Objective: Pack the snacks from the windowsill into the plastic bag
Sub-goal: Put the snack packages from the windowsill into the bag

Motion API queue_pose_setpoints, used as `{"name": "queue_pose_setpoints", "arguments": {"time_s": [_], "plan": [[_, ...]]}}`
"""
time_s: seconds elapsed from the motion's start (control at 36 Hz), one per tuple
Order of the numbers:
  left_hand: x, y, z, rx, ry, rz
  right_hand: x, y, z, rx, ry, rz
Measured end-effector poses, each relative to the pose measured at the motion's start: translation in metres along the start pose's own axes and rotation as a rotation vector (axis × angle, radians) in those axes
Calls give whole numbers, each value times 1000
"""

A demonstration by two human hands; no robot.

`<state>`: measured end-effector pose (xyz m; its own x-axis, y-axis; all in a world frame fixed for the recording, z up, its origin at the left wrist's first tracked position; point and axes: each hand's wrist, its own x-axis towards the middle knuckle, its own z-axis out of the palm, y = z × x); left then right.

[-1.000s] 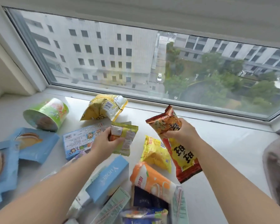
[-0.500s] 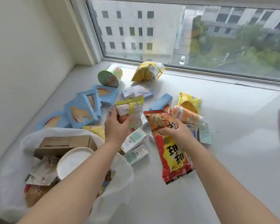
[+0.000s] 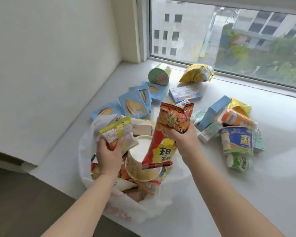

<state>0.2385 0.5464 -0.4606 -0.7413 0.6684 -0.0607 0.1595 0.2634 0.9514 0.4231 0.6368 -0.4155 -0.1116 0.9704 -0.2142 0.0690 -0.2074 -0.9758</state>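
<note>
My left hand (image 3: 108, 155) grips a small green-yellow snack packet (image 3: 118, 132) over the open white plastic bag (image 3: 143, 212). My right hand (image 3: 181, 137) holds a long red-orange snack bag (image 3: 169, 132) by its middle, its lower end hanging over the bag's mouth. Inside the bag lie a white paper cup (image 3: 142, 161), a brown carton (image 3: 142, 130) and several wrappers. More snacks lie on the white windowsill (image 3: 229, 194): blue sandwich-cake packets (image 3: 135, 103), a green cup (image 3: 159, 76), a yellow bag (image 3: 197, 75), a blue box (image 3: 185, 94).
To the right of my hands lies a pile with a light-blue box (image 3: 214, 112), an orange packet (image 3: 236, 118), a blue noodle cup (image 3: 237, 140), a small green cup (image 3: 239, 162) and drink cartons. The wall is on the left, the window at the back, dark floor at lower left.
Both hands have carried their packets leftward from the pile to above the plastic bag. The view has swung left and down, bringing the bag to the centre.
</note>
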Motion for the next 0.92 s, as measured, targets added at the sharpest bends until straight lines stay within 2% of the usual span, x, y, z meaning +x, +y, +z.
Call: {"name": "queue_pose_setpoints", "arguments": {"time_s": [0.11,0.22,0.36,0.44,0.53,0.67,0.78,0.92], "plan": [[18,-31,-38,46,-46,-147,-9,-2,61,29,-41,-12],[30,-61,-71,183,-72,-199,-18,8,113,13,-45,-6],[41,-78,-83,288,-297,-225,-22,6,153,-44,-75,-61],[45,-86,-79,347,-359,-205,-21,2,163,-46,-64,-87],[44,-88,-77,279,-391,-226,-20,1,168,-18,-107,-99],[47,-100,-89,380,-387,-156,-27,24,171,-24,-158,-8],[51,-98,-94,394,-398,-176,-28,39,155,-159,-108,23],[52,-96,-88,412,-403,-163,-22,49,138,-452,-104,31]]}}
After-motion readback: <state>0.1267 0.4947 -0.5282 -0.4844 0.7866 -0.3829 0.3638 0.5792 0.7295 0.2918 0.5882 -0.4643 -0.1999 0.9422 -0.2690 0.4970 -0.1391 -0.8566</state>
